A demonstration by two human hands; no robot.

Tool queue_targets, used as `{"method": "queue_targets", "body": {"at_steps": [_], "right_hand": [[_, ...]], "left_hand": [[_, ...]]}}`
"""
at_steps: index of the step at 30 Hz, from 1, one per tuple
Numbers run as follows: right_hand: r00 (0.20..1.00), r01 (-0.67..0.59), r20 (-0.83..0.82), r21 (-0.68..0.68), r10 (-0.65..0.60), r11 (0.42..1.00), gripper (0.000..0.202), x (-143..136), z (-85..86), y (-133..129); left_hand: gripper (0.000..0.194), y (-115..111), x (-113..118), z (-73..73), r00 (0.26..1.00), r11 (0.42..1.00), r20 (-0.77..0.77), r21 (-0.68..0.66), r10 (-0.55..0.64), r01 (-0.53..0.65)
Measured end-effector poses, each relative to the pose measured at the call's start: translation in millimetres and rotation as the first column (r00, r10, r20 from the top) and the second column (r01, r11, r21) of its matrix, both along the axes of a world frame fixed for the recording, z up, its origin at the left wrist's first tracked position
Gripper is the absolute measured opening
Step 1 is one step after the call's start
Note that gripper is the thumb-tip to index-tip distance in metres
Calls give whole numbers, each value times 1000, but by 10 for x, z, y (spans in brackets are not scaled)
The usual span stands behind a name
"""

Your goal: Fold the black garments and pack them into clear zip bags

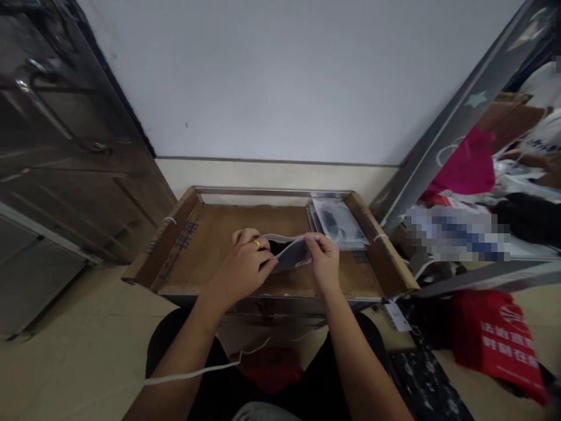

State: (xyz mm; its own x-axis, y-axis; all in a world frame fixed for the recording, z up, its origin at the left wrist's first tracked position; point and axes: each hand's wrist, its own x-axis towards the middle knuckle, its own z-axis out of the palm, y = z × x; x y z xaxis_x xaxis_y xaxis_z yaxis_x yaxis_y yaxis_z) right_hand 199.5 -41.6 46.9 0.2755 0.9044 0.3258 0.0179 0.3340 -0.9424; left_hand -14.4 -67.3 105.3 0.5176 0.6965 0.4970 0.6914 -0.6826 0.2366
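Observation:
A translucent plastic bag (291,255) is stretched between my two hands above the cardboard-lined tray (219,225), with something black showing at its mouth. My left hand (250,260), with a gold ring, pinches the bag's left side, fingers closed. On the other side, my right hand (323,257) grips the right edge between thumb and fingers. Beyond my right hand, a stack of similar bags (339,222) lies at the tray's back right, the top one with dark contents.
A metal door with a handle (61,117) stands at the left. On the right, a shelf (482,270) holds piled items, with a red bag (499,339) below it. A pale cord (193,373) crosses near my left forearm.

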Motion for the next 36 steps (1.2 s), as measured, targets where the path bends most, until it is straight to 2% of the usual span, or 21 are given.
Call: {"method": "queue_targets", "body": {"at_steps": [3,5,10,12,15,17,19,21,22,25,27,29,31,32,34,36], "right_hand": [[994,111,13,2,-111,994,28,-12,-13,17],[991,132,27,0,-132,991,29,-33,-14,19],[984,175,20,-1,-175,984,29,-90,-43,32],[974,227,-11,-13,-227,974,29,-95,-81,61],[956,264,-115,-76,-271,962,29,-83,-149,139],[942,252,-193,-127,-273,959,28,-74,-190,200],[937,221,-236,-172,-258,960,28,-73,-228,252],[941,176,-252,-205,-225,963,28,-84,-267,285],[946,145,-255,-216,-199,966,28,-94,-287,294],[963,63,-244,-217,-117,974,27,-125,-341,298],[974,53,-205,-191,-92,980,26,-136,-356,291],[982,61,-165,-152,-87,986,24,-135,-343,282],[989,60,-131,-113,-75,992,23,-123,-302,269],[992,60,-109,-95,-70,994,23,-115,-272,259],[997,58,-51,-65,-61,996,23,-99,-203,231],[999,48,-9,-38,-48,998,23,-88,-134,194]], "left_hand": [[21,-15,42,68,1000,1000,-7,-14,-22,22],[27,-10,62,79,1000,1000,-20,-18,-1,1],[17,115,6,2,998,999,-61,-49,-8,5],[16,196,-49,-66,1000,999,4,-45,-4,4],[16,315,-104,-235,961,1000,276,-30,12,-4],[15,396,-104,-393,849,998,526,-59,48,-20],[22,484,-85,-569,654,986,743,-161,141,-29],[33,575,-67,-736,457,943,841,-333,289,17],[35,616,-63,-809,391,908,846,-416,362,59],[37,694,-72,-959,311,799,808,-569,501,192],[39,704,-90,-1002,274,752,800,-597,533,280],[41,691,-122,-996,247,731,811,-585,530,352],[40,670,-172,-934,255,772,850,-526,461,358],[38,658,-204,-877,289,811,872,-479,394,336],[30,624,-270,-714,436,885,872,-369,224,283],[22,574,-317,-511,633,925,771,-286,68,249]]}}
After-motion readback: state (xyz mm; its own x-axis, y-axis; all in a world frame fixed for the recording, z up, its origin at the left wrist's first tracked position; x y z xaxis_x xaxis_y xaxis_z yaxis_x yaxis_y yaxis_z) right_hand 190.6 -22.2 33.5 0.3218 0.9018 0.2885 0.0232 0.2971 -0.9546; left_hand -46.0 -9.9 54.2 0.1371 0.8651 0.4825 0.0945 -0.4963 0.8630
